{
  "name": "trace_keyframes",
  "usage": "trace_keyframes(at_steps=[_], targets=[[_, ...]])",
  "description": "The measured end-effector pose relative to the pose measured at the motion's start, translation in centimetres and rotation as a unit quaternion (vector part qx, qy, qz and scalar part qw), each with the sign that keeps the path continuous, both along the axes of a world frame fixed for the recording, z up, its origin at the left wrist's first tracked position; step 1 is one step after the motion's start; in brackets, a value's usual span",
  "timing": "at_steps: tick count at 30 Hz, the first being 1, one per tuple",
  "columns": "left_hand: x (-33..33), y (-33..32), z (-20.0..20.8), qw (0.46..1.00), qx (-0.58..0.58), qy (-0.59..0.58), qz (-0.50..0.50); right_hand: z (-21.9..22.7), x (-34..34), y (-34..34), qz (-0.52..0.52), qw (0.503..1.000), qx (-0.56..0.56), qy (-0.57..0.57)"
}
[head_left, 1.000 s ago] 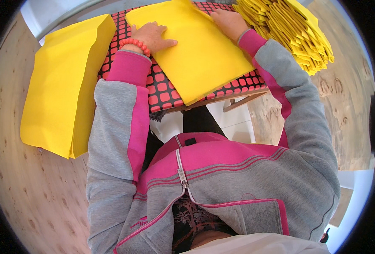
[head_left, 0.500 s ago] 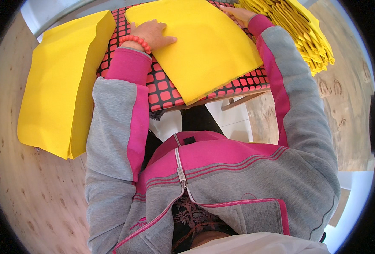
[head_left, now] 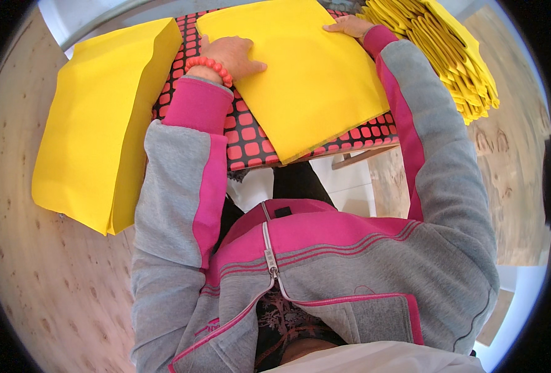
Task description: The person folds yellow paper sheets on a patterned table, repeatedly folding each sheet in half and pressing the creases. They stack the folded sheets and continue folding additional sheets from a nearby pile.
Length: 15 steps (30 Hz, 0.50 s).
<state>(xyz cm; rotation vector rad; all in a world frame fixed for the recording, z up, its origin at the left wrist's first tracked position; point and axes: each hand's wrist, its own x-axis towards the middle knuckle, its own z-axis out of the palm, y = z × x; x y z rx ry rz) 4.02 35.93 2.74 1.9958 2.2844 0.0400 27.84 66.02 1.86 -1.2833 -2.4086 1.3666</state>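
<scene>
A flat yellow fabric-like sheet point(head_left: 313, 81), perhaps several layers thick, lies aslant on the table. My left hand point(head_left: 235, 56), with a red bead bracelet at its wrist, rests on the sheet's left side. Its fingers are spread and the thumb points right across the yellow surface. At the far right edge of the same sheet is my right hand point(head_left: 352, 27), palm down and fingers stretched out, the fingertips touching the edge. Neither hand visibly grips anything.
On the left a thick yellow stack point(head_left: 89, 124) stands beside the table. Several folded yellow pieces point(head_left: 443, 56) are piled at the far right, beyond my right forearm. A red-and-black patterned cover point(head_left: 247, 140) lies on the table. Wooden boards point(head_left: 21, 248) flank it on both sides.
My right hand has come nearer and its fingers now lie on the sheet's right edge. My left hand stays in place on the sheet. The whole view has shifted slightly.
</scene>
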Motion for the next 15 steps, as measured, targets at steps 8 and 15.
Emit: trace_keyframes(at_steps=[8,15], targets=[[0.0,0.3,-1.1,0.995,0.099,0.022,-0.006,-3.5,1.4,2.3,-0.204,0.961,-0.149,0.113],[-0.8,-3.4,-2.7,0.931,0.365,0.004,0.028,-4.4,3.5,-4.6,-0.190,0.918,-0.178,0.299]])
